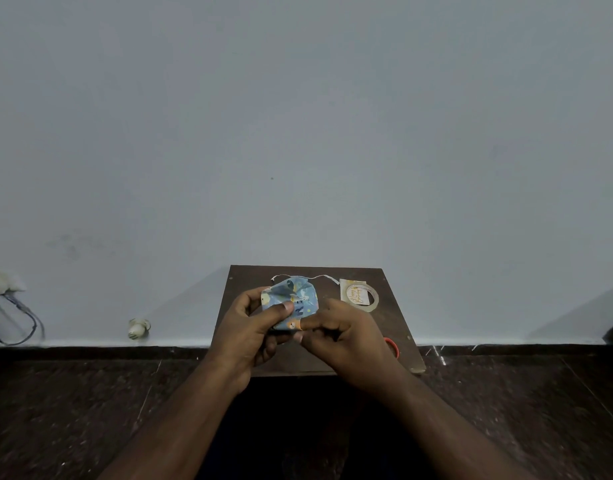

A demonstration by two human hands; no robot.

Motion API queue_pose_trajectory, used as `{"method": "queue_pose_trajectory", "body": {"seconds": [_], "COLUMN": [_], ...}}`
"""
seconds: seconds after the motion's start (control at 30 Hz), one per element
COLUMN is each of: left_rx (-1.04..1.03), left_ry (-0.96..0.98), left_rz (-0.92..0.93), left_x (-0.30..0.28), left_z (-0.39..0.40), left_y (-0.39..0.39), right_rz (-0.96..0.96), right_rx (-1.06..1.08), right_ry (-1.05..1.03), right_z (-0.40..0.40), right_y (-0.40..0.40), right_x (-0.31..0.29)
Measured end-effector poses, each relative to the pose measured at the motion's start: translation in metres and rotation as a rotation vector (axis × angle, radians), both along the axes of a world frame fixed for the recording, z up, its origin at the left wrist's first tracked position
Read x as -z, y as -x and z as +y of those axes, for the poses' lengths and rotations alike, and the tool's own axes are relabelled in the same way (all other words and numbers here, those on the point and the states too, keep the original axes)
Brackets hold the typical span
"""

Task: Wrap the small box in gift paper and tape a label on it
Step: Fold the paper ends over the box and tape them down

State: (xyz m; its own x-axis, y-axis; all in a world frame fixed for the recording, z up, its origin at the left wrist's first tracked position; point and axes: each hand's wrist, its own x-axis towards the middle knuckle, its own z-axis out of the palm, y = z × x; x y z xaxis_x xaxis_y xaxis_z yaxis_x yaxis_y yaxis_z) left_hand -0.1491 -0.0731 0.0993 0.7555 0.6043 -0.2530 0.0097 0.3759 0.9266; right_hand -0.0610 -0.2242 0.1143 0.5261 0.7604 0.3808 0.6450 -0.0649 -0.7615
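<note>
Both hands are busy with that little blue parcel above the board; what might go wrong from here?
1. The left hand and right hand hold the wrapped box in the air. If a thumb slips, the folded paper may spring open.
2. The tape roll lies on the label, out of reach unless a hand lets go.
3. The red-handled object, mostly hidden under the right wrist, could get knocked off the board.

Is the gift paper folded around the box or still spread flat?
Folded: the paper bunches in creased flaps around the box, held by left hand and right hand.
</note>
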Motion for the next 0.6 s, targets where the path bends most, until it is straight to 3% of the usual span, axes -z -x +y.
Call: {"method": "queue_pose_trajectory", "body": {"seconds": [0.47,0.6], "left_rx": [-0.001,-0.008], "left_ry": [-0.002,-0.006], "left_rz": [0.007,0.014], "left_x": [-0.001,0.001], "left_z": [0.0,0.001], "left_y": [0.0,0.001], "right_rz": [0.182,0.121], "right_rx": [0.0,0.034], "right_ry": [-0.036,-0.042], "right_z": [-0.001,-0.003], "right_y": [-0.004,-0.01], "right_x": [-0.006,-0.007]}}
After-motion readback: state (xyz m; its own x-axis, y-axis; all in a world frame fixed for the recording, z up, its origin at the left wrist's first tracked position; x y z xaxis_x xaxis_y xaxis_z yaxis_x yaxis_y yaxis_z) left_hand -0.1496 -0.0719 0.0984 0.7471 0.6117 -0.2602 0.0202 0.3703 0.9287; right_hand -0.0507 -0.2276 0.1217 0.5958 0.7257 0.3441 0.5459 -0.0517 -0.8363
